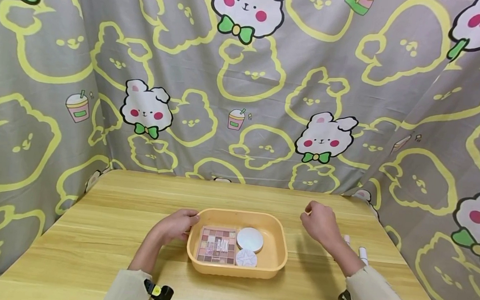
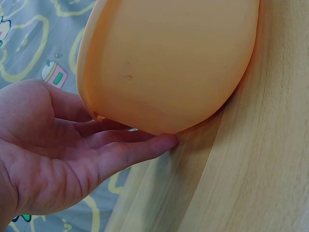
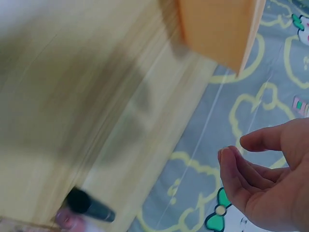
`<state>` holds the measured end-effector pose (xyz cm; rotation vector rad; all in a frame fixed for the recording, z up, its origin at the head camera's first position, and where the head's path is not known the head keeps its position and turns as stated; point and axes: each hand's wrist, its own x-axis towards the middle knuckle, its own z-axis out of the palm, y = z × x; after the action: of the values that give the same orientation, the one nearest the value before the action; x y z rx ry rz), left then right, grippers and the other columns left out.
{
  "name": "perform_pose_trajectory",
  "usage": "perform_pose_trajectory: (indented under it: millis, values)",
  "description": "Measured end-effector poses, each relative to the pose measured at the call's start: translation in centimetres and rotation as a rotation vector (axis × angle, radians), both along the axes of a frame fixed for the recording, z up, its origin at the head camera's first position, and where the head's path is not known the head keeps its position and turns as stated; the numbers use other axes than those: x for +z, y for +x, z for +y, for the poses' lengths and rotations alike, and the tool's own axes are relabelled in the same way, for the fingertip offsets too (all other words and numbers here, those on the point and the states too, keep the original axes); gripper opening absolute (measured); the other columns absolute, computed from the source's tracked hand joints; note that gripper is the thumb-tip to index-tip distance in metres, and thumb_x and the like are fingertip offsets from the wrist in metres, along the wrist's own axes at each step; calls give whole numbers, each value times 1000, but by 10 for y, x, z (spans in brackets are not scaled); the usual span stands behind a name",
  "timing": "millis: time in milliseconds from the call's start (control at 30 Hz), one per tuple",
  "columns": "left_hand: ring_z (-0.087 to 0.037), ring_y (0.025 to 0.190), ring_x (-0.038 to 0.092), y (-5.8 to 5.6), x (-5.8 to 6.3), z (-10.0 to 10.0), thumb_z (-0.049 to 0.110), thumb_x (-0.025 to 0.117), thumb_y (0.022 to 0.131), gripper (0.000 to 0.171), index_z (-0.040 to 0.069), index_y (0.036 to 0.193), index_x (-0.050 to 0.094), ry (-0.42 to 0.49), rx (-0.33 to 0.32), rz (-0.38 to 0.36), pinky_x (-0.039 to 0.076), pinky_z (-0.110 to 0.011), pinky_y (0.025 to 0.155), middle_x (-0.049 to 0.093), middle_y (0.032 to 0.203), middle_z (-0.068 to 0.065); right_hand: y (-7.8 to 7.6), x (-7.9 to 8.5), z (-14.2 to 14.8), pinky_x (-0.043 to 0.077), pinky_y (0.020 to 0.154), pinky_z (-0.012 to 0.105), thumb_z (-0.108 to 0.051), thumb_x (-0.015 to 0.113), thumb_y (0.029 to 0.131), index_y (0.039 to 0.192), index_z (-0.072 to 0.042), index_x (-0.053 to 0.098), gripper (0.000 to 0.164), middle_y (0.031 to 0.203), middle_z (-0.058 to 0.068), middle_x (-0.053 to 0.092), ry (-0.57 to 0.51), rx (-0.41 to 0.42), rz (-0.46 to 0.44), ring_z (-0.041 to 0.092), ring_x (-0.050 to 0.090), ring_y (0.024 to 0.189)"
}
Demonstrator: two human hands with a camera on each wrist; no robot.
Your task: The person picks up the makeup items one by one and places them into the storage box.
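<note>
A shallow orange plastic bin (image 1: 272,245) stands on the table. My left hand (image 1: 180,223) holds it at its left end, with fingers against the outer wall (image 2: 145,116) under the rim. Inside lie an eyeshadow palette (image 1: 217,245) marked "BACK", a round white compact (image 1: 250,239) and a smaller round compact with a star pattern (image 1: 246,258). Off the bin's right side, my right hand (image 1: 321,221) is raised above the table. Its fingers are loosely bent, and the right wrist view shows nothing between thumb and fingertips (image 3: 227,162).
White cylindrical tubes (image 1: 363,255) stand under the right forearm, partly hidden. A dark cylinder (image 3: 89,204) and a blurred pink item (image 3: 70,220) show low in the right wrist view. Patterned grey curtains (image 1: 249,146) enclose the wooden table (image 1: 133,198) at the back and sides.
</note>
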<state>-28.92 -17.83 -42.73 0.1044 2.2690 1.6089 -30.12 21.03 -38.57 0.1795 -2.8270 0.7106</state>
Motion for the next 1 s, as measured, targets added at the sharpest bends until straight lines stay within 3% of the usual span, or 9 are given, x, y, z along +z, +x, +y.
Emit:
perform_pose_trajectory:
  millis: [267, 400, 500, 533, 633, 700, 767, 1000]
  values:
    - [-43, 127, 58, -1, -3, -1, 17, 38, 109, 51, -14, 150, 36, 0, 7, -3, 57, -53, 94, 54, 141, -31, 1, -7, 27, 39, 51, 29, -7, 53, 89, 114, 17, 60, 35, 59, 5, 54, 17, -7, -91, 13, 40, 48]
    - [-43, 127, 58, -2, -3, -1, 17, 38, 109, 51, -14, 150, 35, 2, 7, -1, 57, -53, 94, 55, 140, -31, 0, -9, 41, 47, 59, 35, -8, 58, 87, 114, 18, 59, 37, 82, 22, 67, 57, -18, -125, 19, 47, 58]
    - [-43, 127, 58, -1, -3, -1, 18, 38, 109, 51, -13, 150, 36, -5, 5, 0, 57, -53, 94, 54, 141, -30, -2, -12, 50, 52, 67, 42, -7, 60, 84, 112, 18, 59, 37, 103, 33, 67, 96, -28, -142, 24, 50, 66]
    - [-42, 127, 58, -1, -3, -1, 18, 39, 109, 51, -13, 150, 36, -7, 4, 1, 57, -53, 94, 54, 141, -30, -2, -13, 53, 52, 67, 42, -7, 60, 84, 109, 17, 60, 35, 101, 32, 66, 107, -29, -145, 23, 49, 66]
    - [-42, 127, 59, -1, -3, -1, 18, 39, 109, 51, -12, 151, 36, -10, 1, 1, 57, -52, 93, 54, 141, -30, -2, -18, 59, 39, 56, 33, -6, 58, 80, 78, 6, 52, 13, 67, 14, 51, 128, -37, -153, 18, 33, 59]
    - [-42, 126, 59, -1, -3, -1, 18, 38, 109, 51, -12, 151, 36, -9, -1, 1, 57, -52, 93, 55, 141, -30, -1, -21, 63, 27, 54, 28, -5, 57, 77, 67, -7, 37, 23, 61, 2, 30, 136, -41, -153, 15, 23, 58]
    - [-41, 126, 59, -1, -3, -1, 18, 38, 109, 51, -12, 150, 36, -8, -1, 1, 58, -52, 93, 55, 140, -30, 0, -24, 67, 19, 56, 28, -4, 56, 74, 66, -15, 26, 33, 65, -3, 16, 132, -46, -157, 14, 16, 59]
    - [-41, 125, 60, -1, -2, -1, 18, 38, 109, 50, -12, 150, 37, 1, -6, -1, 58, -51, 92, 56, 139, -29, 0, -28, 76, 35, 55, 31, -5, 57, 75, 64, -11, 38, 23, 63, 3, 34, 172, -63, -202, 21, 38, 58]
